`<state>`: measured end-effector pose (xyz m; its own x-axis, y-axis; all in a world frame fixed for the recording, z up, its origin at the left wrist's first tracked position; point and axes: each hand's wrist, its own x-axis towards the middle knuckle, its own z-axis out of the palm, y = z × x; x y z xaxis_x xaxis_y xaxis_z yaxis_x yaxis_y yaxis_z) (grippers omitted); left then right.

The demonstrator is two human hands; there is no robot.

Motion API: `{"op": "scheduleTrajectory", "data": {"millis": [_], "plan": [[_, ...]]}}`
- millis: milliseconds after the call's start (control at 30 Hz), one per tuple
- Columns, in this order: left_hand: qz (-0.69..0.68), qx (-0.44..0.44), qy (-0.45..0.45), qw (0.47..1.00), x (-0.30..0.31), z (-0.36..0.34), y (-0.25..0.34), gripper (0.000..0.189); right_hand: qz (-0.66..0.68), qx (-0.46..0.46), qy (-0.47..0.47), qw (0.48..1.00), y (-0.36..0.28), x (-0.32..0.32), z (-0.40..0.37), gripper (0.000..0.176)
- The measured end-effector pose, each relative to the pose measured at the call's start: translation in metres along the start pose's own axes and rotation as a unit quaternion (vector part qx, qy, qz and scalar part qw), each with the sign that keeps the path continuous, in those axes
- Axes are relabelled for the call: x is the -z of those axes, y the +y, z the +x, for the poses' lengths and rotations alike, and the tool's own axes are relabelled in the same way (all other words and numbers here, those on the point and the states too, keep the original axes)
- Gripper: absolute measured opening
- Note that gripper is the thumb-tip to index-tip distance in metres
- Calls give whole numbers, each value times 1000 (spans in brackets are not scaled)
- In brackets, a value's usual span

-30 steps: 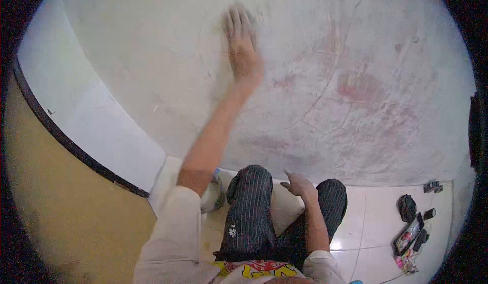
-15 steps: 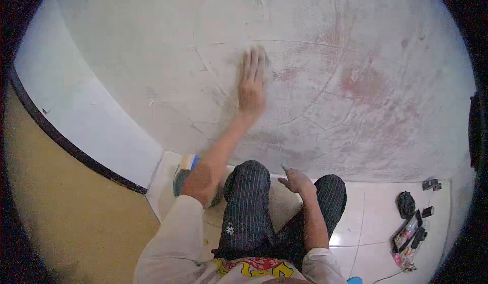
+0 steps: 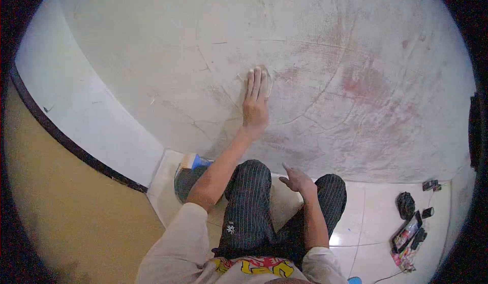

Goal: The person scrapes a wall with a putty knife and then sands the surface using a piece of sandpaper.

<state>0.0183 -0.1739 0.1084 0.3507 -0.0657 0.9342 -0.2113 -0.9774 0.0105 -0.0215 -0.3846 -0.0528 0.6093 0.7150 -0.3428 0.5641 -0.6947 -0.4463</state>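
My left hand (image 3: 256, 101) reaches up to the grey plastered wall (image 3: 300, 20), its fingers stretched out together and pressed flat against it. Thin edges at both sides of the fingers suggest a thin sheet (image 3: 270, 87) under them, perhaps sandpaper; most of it is hidden. Scratched arcs, fine cracks and reddish patches mark the wall around this hand. My right hand (image 3: 300, 181) hovers between my knees, close to the foot of the wall. Its thumb and fingers are apart, dusty, and nothing shows in them.
By my left forearm stands a round container (image 3: 178, 185), partly hidden, with a blue and cream object (image 3: 195, 161) at its rim. A black bundle (image 3: 405, 205) and several packets and tools (image 3: 406, 238) lie on white floor tiles at right. A dark-edged white panel (image 3: 86, 98) borders the left.
My left hand has slid down the wall by a short distance, fingers still against it. The right hand has barely moved.
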Motion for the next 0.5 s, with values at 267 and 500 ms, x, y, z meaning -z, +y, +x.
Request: {"op": "scheduleTrajectory", "data": {"millis": [267,500], "plan": [[-38,58,40,997,40,165,-19,49,2,-11,-21,1000,-5,2,-2,67],[24,-15,94,995,24,106,-6,48,7,-8,18,1000,-2,4,-4,65]]}}
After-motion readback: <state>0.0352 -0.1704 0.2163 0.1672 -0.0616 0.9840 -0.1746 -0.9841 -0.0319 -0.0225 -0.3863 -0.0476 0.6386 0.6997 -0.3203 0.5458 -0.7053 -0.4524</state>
